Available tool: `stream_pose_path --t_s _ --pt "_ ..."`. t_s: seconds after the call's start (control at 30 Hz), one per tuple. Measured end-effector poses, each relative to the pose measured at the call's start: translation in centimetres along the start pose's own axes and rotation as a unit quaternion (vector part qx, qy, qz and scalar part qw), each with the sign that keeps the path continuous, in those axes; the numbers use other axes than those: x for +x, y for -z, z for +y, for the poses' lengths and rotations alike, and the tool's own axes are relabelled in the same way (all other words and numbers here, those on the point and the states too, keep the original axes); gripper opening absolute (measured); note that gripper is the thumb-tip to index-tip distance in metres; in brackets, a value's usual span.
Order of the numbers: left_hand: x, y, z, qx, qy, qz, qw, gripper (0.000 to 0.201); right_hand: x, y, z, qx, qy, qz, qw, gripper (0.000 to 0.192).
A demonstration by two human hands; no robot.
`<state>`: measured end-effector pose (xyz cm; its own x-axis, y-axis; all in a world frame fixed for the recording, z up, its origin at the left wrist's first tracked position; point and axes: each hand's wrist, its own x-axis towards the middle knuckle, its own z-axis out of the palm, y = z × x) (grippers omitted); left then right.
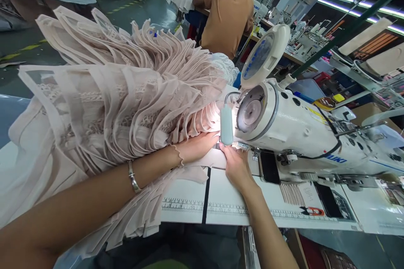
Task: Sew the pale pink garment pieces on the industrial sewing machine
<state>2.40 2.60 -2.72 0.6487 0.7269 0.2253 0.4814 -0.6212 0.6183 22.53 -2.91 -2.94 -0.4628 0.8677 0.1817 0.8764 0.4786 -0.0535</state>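
My left hand (197, 146) lies flat, fingers loose, on the pink pleated fabric (120, 109) heaped left of the sewing machine (293, 130). My right hand (236, 166) presses the fabric's edge flat, unclenched, beside the needle. Bare tabletop (189, 208) lies open toward me.

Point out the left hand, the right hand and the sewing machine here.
left hand (197, 146), head view, back of the hand on the pink fabric
right hand (235, 166), head view, back of the hand
sewing machine (299, 130), head view, white arm
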Motion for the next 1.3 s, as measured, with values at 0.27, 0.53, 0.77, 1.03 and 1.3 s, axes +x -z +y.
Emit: stream_pose_path --t_s 0.27,0.53,0.77,1.03,1.3 --pt "0.0 0.8 1.1 0.039 0.083 -0.018 0.996 0.034 0.3 -0.3 -0.2 -0.016 -0.035 0.008 0.999 0.055" --pt "-0.5 0.9 2.6 0.253 -0.010 -0.020 0.967 0.032 1.9 0.7 -0.9 -0.058 -0.158 -0.031 0.985 0.044" --pt "-0.5 0.6 2.3 0.193 0.069 -0.024 0.978 0.029 1.4 0.6 -1.3 -0.077 -0.061 0.045 0.994 0.037" --pt "-0.3 0.6 2.0 0.139 0.074 -0.043 0.987 0.033 0.9 -0.3 -0.9 -0.142 -0.018 0.111 0.983 0.039" --pt "-0.5 0.3 1.9 0.151 0.075 -0.032 0.985 0.030 0.5 -0.3 -0.9 -0.124 -0.029 0.080 0.989 0.048"
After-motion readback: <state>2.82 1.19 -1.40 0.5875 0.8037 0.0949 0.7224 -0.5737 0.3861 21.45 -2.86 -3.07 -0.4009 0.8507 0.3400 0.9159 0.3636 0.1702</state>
